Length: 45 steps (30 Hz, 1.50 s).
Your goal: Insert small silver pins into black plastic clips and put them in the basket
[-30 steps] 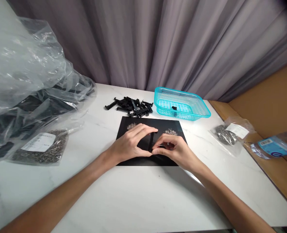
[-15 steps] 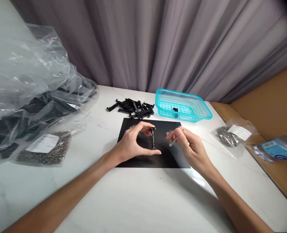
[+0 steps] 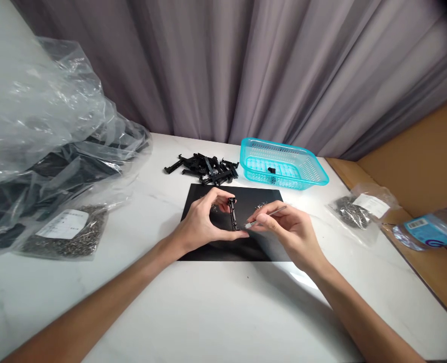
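In the head view, the person's left hand (image 3: 202,223) was clamped on a long, narrow black plastic part (image 3: 233,214), its ends pinched between forefinger and thumb. The part's long axis ran from the forefinger at the far end to the thumb at the near end, the far end leaning a little left. From where I stood I could not tell how high it was above the smooth black rectangular mat (image 3: 264,250) on the white marbled worktop (image 3: 151,307).

The right hand (image 3: 293,229) had its fingers together on a slim grey pen-like tool (image 3: 272,213), whose pale tip pointed down and left. That tip was just beside the near end of the black part, close by the left thumb; whether it touched the thumb was too small to tell. The part lay directly left of the right hand, across a narrow gap, and within the left hand's curve, so the left hand was the nearer.

Past the right fingers, a small scatter of shiny metal pieces (image 3: 260,205) sat on the mat. Beyond its far edge lay a heap of similar black plastic parts (image 3: 217,171), beside a translucent turquoise plastic basket (image 3: 283,144).
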### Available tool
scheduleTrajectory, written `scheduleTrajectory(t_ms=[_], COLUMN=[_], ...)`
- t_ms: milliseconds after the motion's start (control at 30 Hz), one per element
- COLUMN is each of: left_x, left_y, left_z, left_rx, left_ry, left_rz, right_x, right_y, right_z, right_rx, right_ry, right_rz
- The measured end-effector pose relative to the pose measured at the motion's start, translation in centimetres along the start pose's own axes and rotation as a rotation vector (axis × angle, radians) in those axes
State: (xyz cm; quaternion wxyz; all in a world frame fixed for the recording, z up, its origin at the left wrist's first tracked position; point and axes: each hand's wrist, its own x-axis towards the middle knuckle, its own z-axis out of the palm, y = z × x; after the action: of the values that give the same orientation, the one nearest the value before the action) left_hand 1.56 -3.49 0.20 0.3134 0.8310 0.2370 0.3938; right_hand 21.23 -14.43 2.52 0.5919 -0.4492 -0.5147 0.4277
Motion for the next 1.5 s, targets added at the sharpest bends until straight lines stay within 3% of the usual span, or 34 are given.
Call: scheduleTrajectory(t_ms=[333, 600, 933, 1500], left_x=[-0.1, -0.1, -0.2, -0.3], left_y=[0.2, 0.0, -0.1, -0.1], left_z=[0.0, 0.3, 0.2, 0.3], left_rx=[0.004, 0.041, 0.037, 0.005], left_ry=[0.003, 0.001, 0.005, -0.008], left_rz=[0.003, 0.034, 0.011, 0.013], right_x=[-0.2, -0.2, -0.7, -1.2], right_y=[0.3, 0.7, 2.1, 2.2], right_z=[0.7, 0.8, 1.1, 1.4], right_rx=[0.062, -0.029, -0.02, -0.057], right_ry=[0.004, -0.02, 0.039, 0.058], right_rz=[0.038, 0.0, -0.033, -0.08])
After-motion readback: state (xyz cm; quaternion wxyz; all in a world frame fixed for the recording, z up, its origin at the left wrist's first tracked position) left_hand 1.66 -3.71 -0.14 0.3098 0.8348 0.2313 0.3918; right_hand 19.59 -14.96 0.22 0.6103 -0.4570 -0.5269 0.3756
